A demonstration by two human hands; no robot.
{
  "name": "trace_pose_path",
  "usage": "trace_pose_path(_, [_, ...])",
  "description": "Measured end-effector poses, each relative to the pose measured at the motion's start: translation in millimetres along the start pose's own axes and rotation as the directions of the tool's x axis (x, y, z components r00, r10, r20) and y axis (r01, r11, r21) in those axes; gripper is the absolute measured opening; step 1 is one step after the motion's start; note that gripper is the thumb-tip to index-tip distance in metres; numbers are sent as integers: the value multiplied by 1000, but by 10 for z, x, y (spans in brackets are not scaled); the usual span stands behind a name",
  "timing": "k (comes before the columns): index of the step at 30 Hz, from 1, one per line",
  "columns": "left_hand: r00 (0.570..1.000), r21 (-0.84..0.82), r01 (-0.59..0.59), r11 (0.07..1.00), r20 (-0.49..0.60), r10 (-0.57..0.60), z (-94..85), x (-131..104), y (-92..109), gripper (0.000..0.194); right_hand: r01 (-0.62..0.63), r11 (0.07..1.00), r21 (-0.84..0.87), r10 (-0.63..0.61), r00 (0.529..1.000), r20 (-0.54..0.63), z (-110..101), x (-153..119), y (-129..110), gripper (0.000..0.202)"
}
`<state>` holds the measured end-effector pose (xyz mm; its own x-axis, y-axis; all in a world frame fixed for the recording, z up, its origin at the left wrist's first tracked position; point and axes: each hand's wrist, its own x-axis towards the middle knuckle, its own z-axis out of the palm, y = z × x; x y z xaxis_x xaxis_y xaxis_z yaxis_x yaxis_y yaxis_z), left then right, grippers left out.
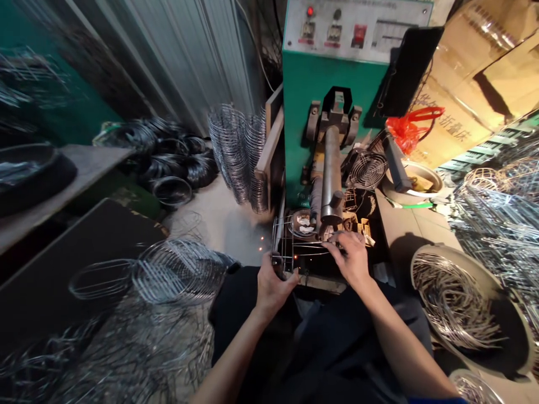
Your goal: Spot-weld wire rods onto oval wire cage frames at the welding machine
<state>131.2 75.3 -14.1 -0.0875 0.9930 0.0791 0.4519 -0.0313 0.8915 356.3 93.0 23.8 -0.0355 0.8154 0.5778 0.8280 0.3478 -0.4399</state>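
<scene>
My left hand is closed around the near left end of a small wire frame, its thumb toward the machine. Closed in a pinch, my right hand has its fingertips on a thin metal wire just under the welding head. What else those fingertips hold is hidden. The thick steel cylinder of the green spot welder points down toward the right hand. Orange sparks fly near the left hand and under the wires. A red light glows on the welder's panel.
To the right, a bowl holds cut wires beside piled wire racks. Bent wire loops hang in stacks left of the welder. Wire frames lie at lower left, with black wire coils behind. A cardboard box stands behind right.
</scene>
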Motion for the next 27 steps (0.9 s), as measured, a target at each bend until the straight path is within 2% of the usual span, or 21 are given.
trace_pose_path(6, [998,-7,-6,1000,63,6,-35,219,19,51,26,997,78,-28,999,18,-3,148,22,19])
trace_pose_path(8, [997,9,-34,999,76,33,-32,208,-19,60,14,992,127,-16,1000,17,-40,134,30,17])
trace_pose_path(10, [995,60,-96,994,29,94,-12,148,-102,80,-40,984,175,40,999,6,-116,75,72,17])
trace_pose_path(13, [975,143,-206,968,-49,215,50,32,-293,101,-218,953,208,221,975,10,-296,-88,209,22])
trace_pose_path(16, [969,106,-236,966,-49,243,136,-22,-483,91,-385,912,140,386,922,19,-513,-323,395,32])
trace_pose_path(20, [974,68,-211,975,-71,215,224,-46,-599,55,-476,877,-71,475,880,-21,-866,-781,691,42])
trace_pose_path(22, [972,86,-211,974,-87,219,213,-137,-592,44,-547,809,-216,545,835,-74,-1113,-1112,911,47])
trace_pose_path(23, [972,89,-210,974,-92,218,182,-216,-571,43,-598,743,-301,598,795,-103,-1260,-1314,1044,50])
trace_pose_path(25, [976,76,-207,975,-59,212,57,-430,-490,44,-688,562,-460,719,680,-139,-1585,-1793,1341,53])
trace_pose_path(27, [980,48,-193,980,69,189,-142,-659,-358,45,-729,386,-565,819,553,-153,-1908,-2357,1627,53])
